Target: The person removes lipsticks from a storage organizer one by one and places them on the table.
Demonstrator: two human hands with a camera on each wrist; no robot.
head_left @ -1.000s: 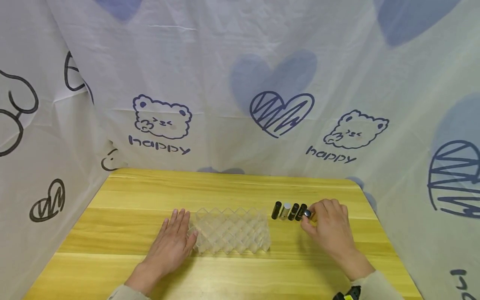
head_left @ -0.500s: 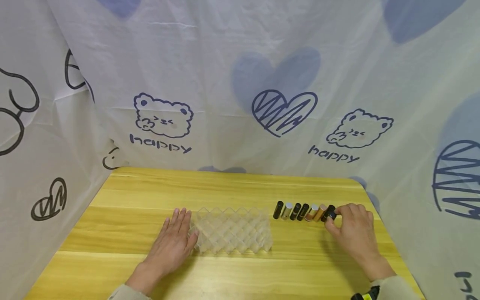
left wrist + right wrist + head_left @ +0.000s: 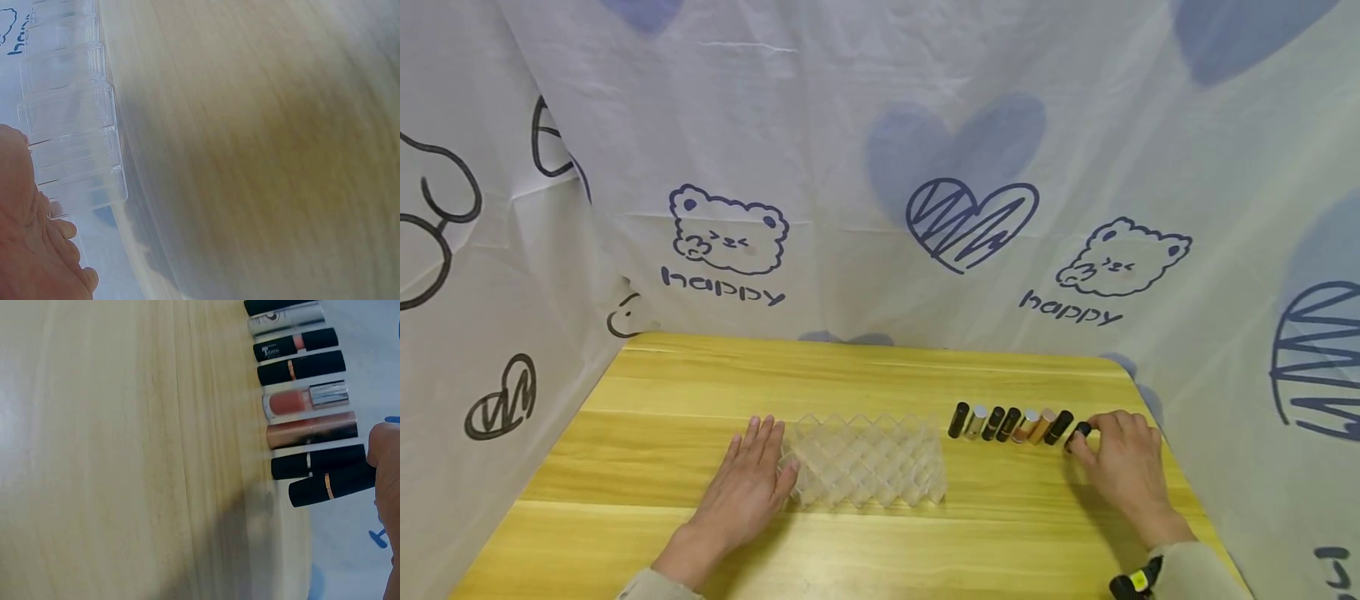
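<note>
My right hand [image 3: 1123, 462] pinches the end of a black lipstick [image 3: 331, 485] with a copper band. In the head view that lipstick stands tilted at the right end of a row of several lipsticks. Closest to it in the row is another black lipstick [image 3: 317, 462], then a rose-gold one [image 3: 311, 430] and a clear tube with a peach body and silver cap [image 3: 306, 400]. My left hand [image 3: 745, 475] lies with straight fingers along the left side of a clear, many-celled lipstick organizer [image 3: 865, 462], its thumb at the near-left corner.
All of this is on a yellow wood-grain table [image 3: 850, 550]. A white cloth [image 3: 835, 167] printed with hearts and bears hangs behind it and along both sides. The row's left end, a black tube [image 3: 958, 420], lies close to the organizer's right side.
My right hand has moved right along the row, from over the middle to beyond the right end, uncovering the tubes it hid. My left hand and the organizer have stayed put.
</note>
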